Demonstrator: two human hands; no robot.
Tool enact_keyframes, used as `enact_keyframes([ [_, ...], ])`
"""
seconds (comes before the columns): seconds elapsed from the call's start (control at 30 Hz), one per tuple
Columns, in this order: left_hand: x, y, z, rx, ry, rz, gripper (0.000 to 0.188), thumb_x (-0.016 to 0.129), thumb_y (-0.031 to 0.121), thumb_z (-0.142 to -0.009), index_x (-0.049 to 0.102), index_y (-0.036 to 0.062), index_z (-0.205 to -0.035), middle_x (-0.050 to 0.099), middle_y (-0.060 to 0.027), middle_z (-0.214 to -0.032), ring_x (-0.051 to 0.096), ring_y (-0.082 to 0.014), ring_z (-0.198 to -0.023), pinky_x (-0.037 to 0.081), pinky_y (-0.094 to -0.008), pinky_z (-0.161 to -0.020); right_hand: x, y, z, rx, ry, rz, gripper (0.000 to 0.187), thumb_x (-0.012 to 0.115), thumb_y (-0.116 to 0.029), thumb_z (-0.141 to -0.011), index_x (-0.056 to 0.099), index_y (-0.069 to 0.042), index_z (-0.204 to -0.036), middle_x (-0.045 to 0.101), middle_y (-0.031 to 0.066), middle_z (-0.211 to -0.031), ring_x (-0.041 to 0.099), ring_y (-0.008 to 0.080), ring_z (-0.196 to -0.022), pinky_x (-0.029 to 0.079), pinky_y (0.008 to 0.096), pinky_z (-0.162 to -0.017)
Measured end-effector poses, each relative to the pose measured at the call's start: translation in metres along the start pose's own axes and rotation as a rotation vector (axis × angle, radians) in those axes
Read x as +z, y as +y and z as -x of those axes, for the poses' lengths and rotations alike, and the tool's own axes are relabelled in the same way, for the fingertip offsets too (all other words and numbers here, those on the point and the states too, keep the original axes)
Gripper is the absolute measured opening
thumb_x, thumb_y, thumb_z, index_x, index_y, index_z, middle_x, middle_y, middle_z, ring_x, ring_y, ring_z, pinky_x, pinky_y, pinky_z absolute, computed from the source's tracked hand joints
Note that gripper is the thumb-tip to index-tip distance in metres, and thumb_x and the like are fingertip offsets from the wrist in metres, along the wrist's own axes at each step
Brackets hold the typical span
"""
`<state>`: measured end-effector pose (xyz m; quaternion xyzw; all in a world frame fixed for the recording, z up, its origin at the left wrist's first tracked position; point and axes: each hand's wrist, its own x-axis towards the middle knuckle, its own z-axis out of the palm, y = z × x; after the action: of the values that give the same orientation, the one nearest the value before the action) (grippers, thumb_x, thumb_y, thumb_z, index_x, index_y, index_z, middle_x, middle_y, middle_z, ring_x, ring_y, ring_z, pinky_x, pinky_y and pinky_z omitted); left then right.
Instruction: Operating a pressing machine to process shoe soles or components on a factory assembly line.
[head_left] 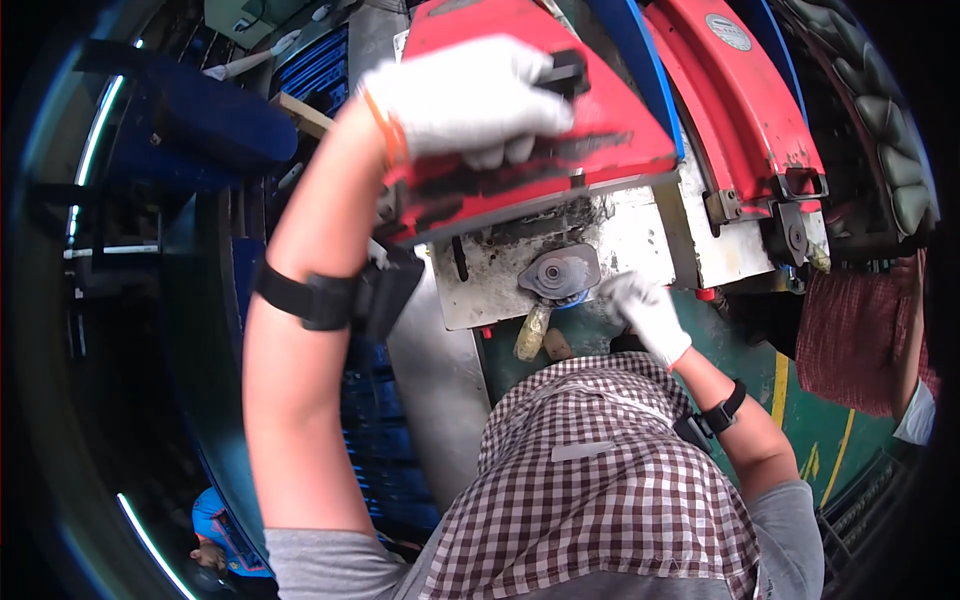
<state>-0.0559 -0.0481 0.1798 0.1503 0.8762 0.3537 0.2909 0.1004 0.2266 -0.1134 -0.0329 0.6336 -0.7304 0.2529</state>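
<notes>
My left hand [470, 95], in a white glove, grips a black handle [568, 75] on a hinged red machine cover [610, 130]. The cover's front edge stands over a worn, stained metal bed [635, 235]. At the bed's near edge is a grey oval plate [560, 272] with a round boss in its middle. My right hand [645, 312], also gloved, is just right of that plate, beside the bed's edge. Its fingers are curled and slightly blurred, and whatever they hold is hidden. Below the plate hangs a yellowish wrapped grip [532, 335].
A second red machine [745, 100] stands to the right, with a blue panel [640, 60] between. Blue racks [310, 70] are at far left. Other people's gloved hand [285, 42] and red checked apron [850, 340] show at the edges. Another person [225, 535] is at lower left.
</notes>
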Motion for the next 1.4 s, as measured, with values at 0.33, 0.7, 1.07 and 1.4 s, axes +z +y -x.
enact_keyframes([
  [0.33,0.146,-0.094,-0.038,0.019,0.207,-0.419,0.036,0.061,0.041,-0.095,0.064,0.0076,-0.108,0.073,-0.0216,-0.094,0.071,-0.0423,-0.093,0.054,-0.0529,-0.083,0.043,0.007,-0.027,0.671,-0.777,-0.267,0.076,0.063,-0.039,-0.103,0.029,-0.007,-0.163,0.048,0.0188,-0.153,0.054,0.0348,-0.136,0.054,0.0514,-0.101],
  [0.7,0.158,-0.094,-0.047,-0.064,0.211,-0.46,0.035,0.062,0.042,-0.096,0.066,0.0111,-0.112,0.074,-0.0206,-0.092,0.072,-0.0408,-0.088,0.056,-0.0517,-0.079,0.036,0.016,-0.041,0.882,-0.684,-0.767,0.023,0.065,-0.037,-0.102,0.061,-0.016,-0.111,0.061,-0.0033,-0.082,0.06,0.0154,-0.074,0.051,0.0347,-0.071],
  [1.07,0.155,-0.083,-0.039,-0.185,0.206,-0.401,0.053,0.063,0.059,-0.09,0.074,0.0099,-0.105,0.075,-0.0206,-0.094,0.072,-0.04,-0.091,0.056,-0.0492,-0.084,-0.155,-0.047,0.011,-0.128,0.281,0.354,0.028,0.063,-0.016,-0.102,0.063,-0.001,-0.126,0.069,0.0082,-0.101,0.062,0.0137,-0.079,0.052,0.0285,-0.07],
  [1.4,0.153,-0.076,-0.044,-0.26,0.22,-0.37,0.054,0.066,0.061,-0.086,0.075,0.0115,-0.105,0.075,-0.0197,-0.095,0.073,-0.0388,-0.091,0.057,-0.0479,-0.084,-0.329,-0.065,0.054,-0.095,1.106,1.29,0.031,0.057,-0.029,-0.102,0.07,-0.002,-0.104,0.069,0.0245,-0.102,0.065,0.0441,-0.097,0.051,0.051,-0.086],
])
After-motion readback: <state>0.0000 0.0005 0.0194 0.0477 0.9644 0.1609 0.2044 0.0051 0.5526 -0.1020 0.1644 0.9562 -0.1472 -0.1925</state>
